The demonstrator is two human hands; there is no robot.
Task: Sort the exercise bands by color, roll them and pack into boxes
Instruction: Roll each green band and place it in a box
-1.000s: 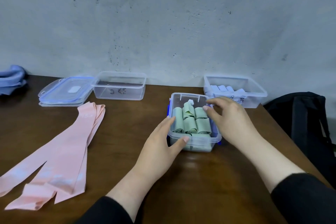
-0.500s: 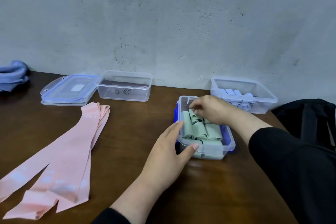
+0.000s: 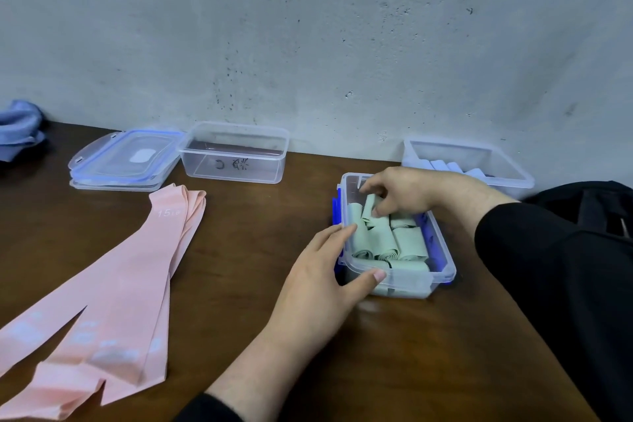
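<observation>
A clear plastic box (image 3: 442,267) with blue clips stands on the brown table, filled with several rolled green bands (image 3: 409,241). My left hand (image 3: 322,277) holds the box's near left corner, thumb on the front wall and fingers along the left rim. My right hand (image 3: 400,192) reaches into the back of the box and pinches one green roll. Flat pink bands (image 3: 130,288) lie spread out on the left. Against the wall at the right, another clear box (image 3: 513,175) holds rolled pale blue bands (image 3: 452,166).
An empty clear box (image 3: 236,156) with marker writing stands against the wall, with stacked lids (image 3: 126,161) to its left. Blue fabric (image 3: 19,128) lies at the far left edge. A black bag (image 3: 596,209) sits at the right.
My right hand has moved from the box's right side to its back left and curled its fingers on a green roll. My left hand has stayed on the box's corner.
</observation>
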